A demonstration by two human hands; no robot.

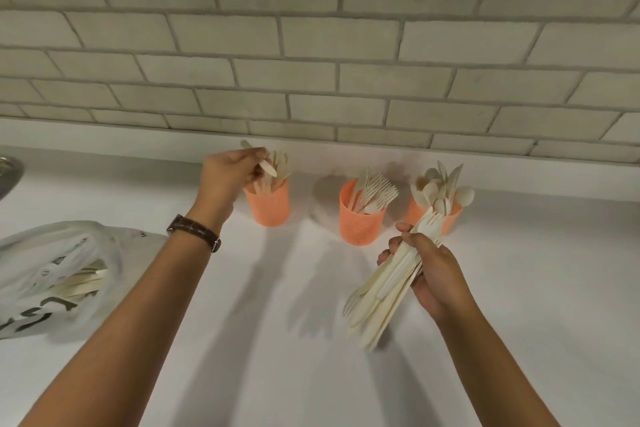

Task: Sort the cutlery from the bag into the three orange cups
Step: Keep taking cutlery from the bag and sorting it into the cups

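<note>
task well along, not done. all three orange cups already hold cutlery: left cup (268, 206) has flat knife-like pieces, middle cup (360, 224) has forks, right cup (415, 213) has spoons. left to sort: the bundle (388, 288) in the right hand (431, 269), plus loose pieces (83, 282) lying inside the bag (41, 253) at the left end of the bench (277, 340).

left hand (228, 172) grip: fingers pinch one wooden piece (267, 166), looks like a knife. it is tilted, lower end just over the left cup's mouth among the pieces standing there; can't tell if it touches them. judged step: dropping it into that cup.

right hand grip: fingers curled round the mixed bundle. forks are plain in it, the rest is hard to tell. it is held above the bench in front of the right cup, top tips overlapping that cup in view.

bag is well apart from both hands. brown watch (194, 230) on the left wrist.
</note>
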